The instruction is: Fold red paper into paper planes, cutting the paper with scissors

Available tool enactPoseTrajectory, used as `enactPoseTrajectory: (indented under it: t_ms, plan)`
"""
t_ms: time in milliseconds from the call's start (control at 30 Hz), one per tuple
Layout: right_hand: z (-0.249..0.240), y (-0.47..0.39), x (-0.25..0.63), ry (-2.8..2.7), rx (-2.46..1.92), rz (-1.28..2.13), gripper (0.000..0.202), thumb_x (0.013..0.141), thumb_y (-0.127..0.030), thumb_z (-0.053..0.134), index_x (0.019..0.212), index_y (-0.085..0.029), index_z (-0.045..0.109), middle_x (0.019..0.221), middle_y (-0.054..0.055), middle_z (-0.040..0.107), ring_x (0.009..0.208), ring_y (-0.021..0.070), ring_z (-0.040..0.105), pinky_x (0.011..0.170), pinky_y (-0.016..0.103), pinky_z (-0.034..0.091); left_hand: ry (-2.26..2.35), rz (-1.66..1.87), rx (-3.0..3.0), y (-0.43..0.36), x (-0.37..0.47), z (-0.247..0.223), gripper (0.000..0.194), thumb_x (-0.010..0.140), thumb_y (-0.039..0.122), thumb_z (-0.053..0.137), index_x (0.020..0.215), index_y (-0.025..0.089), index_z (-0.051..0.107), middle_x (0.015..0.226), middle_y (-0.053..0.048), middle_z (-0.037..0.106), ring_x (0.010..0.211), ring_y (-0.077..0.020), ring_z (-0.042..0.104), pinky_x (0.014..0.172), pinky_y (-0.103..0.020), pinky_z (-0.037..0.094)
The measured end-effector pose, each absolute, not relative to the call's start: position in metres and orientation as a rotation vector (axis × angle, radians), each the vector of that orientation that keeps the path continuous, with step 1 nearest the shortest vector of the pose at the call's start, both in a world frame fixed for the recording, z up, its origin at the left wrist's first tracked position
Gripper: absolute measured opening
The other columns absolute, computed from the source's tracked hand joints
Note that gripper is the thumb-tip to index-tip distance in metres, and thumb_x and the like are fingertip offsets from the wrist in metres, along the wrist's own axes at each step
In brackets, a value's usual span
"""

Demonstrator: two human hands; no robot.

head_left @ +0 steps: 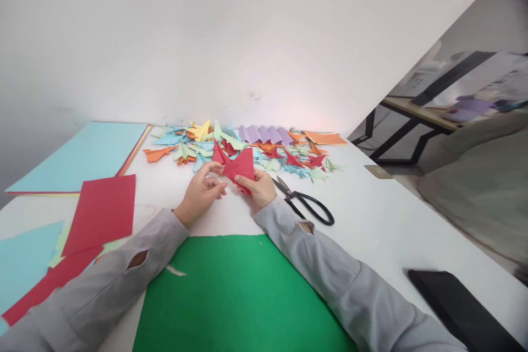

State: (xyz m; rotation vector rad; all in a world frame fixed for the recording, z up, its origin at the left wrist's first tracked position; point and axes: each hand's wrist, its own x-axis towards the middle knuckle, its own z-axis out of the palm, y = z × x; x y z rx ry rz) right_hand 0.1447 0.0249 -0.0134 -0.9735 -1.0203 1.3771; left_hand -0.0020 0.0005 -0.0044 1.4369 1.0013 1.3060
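Your right hand [260,188] is clamped on the red folded paper [243,166], thumb pressed flat on its near face at the lower right. Your left hand [201,192] stands beside the paper's left side, fingers curled, thumb and index finger parted; whether the index fingertip makes contact cannot be told. The 2 hands are apart from each other, and the red folded paper is held above the tabletop [371,225], between the far edge and the green sheet [239,297], which lies at the middle of the near edge. Along the far edge, behind the paper, locate the pile of folded pieces [183,151] in several colours, the purple pleated paper [266,135] and, toward the far right corner, the orange paper [325,138]. The scissors [313,203] lie just right of your right hand, blades slightly parted, black handles toward the right edge. At the far left corner rests the light blue sheet [82,154], topping a stack; nearer the left edge lies the red sheet [103,209]. The black flat object [462,308] lies near the right end of the near edge.
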Motion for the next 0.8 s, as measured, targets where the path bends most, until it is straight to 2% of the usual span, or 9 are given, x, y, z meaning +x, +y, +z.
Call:
enactPoseTrajectory:
  t_ms: [100, 300, 533, 667, 800]
  plan:
    - [-0.0134, 0.0258, 0.1450, -1.013, -0.962, 1.392, 0.027, 0.045, -0.031, 0.079, 0.059, -0.016, 0.061, 0.045, -0.004, 0.056, 0.036, 0.0084, 0.044, 0.039, 0.024, 0.038, 1.017, 1.326, 1.515, 0.0019, -0.0026, -0.0077, 0.024, 0.068, 0.021, 0.065, 0.090, 0.017, 0.054, 0.096, -0.003, 0.053, 0.054, -0.0063, 0.058, 0.046, -0.020, 0.046]
    - [-0.0119, 0.0252, 0.1462, -1.043, -0.929, 1.442, 0.025, 0.045, -0.029, 0.079, 0.059, -0.015, 0.063, 0.043, -0.003, 0.056, 0.036, 0.0078, 0.042, 0.039, 0.024, 0.035, 1.054, 1.374, 1.645, 0.0041, -0.0047, -0.0127, 0.021, 0.065, 0.022, 0.070, 0.084, 0.017, 0.066, 0.086, -0.002, 0.054, 0.050, -0.0058, 0.056, 0.047, -0.021, 0.046]
    - [-0.0134, 0.0262, 0.1476, -1.062, -0.901, 1.453, 0.025, 0.046, -0.028, 0.081, 0.062, -0.015, 0.065, 0.045, -0.003, 0.058, 0.037, 0.0079, 0.043, 0.039, 0.023, 0.032, 1.119, 1.340, 1.665, 0.0022, -0.0059, -0.0102, 0.016, 0.065, 0.024, 0.071, 0.079, 0.018, 0.069, 0.075, 0.000, 0.056, 0.047, -0.0061, 0.054, 0.047, -0.021, 0.044]
    - [-0.0149, 0.0268, 0.1481, -1.091, -0.887, 1.479, 0.029, 0.045, -0.025, 0.081, 0.070, -0.016, 0.070, 0.060, 0.000, 0.067, 0.050, 0.0112, 0.053, 0.050, 0.025, 0.041, 1.124, 1.373, 1.673, 0.0034, -0.0067, -0.0108, 0.023, 0.064, 0.022, 0.071, 0.087, 0.019, 0.070, 0.085, -0.003, 0.057, 0.050, -0.0057, 0.055, 0.048, -0.021, 0.045]
    - [-0.0151, 0.0261, 0.1479, -1.130, -0.857, 1.469, 0.031, 0.045, -0.023, 0.080, 0.073, -0.016, 0.070, 0.071, 0.002, 0.070, 0.061, 0.0140, 0.059, 0.062, 0.028, 0.045, 1.121, 1.324, 1.641, 0.0042, -0.0064, -0.0114, 0.020, 0.064, 0.022, 0.070, 0.083, 0.017, 0.071, 0.088, -0.004, 0.059, 0.049, -0.0065, 0.056, 0.046, -0.022, 0.046]
